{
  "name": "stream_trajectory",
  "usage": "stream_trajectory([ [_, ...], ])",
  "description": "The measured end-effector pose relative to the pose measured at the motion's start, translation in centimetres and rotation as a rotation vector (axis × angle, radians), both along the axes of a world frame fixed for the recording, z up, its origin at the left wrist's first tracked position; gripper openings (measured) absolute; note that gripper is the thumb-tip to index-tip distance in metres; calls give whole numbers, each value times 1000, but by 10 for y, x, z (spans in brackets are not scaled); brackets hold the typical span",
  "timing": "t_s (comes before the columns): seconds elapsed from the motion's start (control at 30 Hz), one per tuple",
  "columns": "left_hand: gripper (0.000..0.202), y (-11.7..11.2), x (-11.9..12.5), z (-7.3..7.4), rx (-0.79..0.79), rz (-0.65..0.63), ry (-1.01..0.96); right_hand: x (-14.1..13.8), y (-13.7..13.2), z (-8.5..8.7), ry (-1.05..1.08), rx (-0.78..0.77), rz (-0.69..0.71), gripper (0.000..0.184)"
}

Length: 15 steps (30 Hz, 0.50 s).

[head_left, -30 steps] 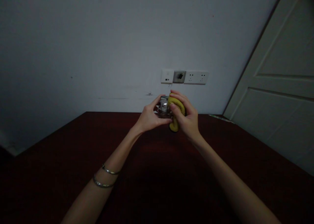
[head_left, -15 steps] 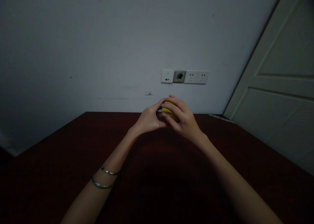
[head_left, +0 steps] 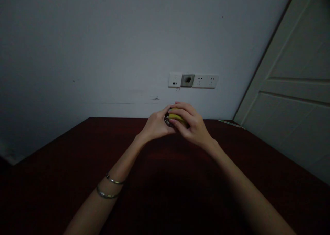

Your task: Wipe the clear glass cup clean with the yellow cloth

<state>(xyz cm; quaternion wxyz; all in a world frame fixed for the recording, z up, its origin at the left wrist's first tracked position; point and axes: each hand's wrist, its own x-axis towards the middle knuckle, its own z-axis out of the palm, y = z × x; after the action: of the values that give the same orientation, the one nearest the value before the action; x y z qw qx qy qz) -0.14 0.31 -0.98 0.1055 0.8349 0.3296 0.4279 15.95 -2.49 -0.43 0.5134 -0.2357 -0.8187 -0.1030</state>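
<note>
My left hand (head_left: 156,125) is closed round a small shiny metal object (head_left: 167,121), of which only a sliver shows between the fingers. My right hand (head_left: 192,125) is closed on a yellow cloth (head_left: 176,116) and presses it against that metal object from the right and above. Both hands meet above the far part of a dark red table (head_left: 77,166). Two thin bangles (head_left: 110,186) sit on my left forearm.
A grey wall rises behind the table, with a row of wall sockets (head_left: 193,80) just above my hands. A white panelled door (head_left: 294,90) stands at the right. A thin pale strip (head_left: 229,123) lies at the table's far right edge.
My right hand has turned over the metal object, covering it with the yellow cloth. The cloth's hanging end is now tucked under the fingers and the shiny metal is mostly hidden.
</note>
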Motion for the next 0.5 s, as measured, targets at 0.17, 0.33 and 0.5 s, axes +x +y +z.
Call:
stream_trajectory([
  [0.17,84,-5,2,1,-14,4,-36,3,6,1,281,-131,31,17],
  [0.33,66,3,1,-1,-89,-51,-144,-1,1,-2,146,-30,31,24],
  [0.5,58,8,2,-2,-206,-214,-293,-2,-1,-1,137,-12,105,26],
])
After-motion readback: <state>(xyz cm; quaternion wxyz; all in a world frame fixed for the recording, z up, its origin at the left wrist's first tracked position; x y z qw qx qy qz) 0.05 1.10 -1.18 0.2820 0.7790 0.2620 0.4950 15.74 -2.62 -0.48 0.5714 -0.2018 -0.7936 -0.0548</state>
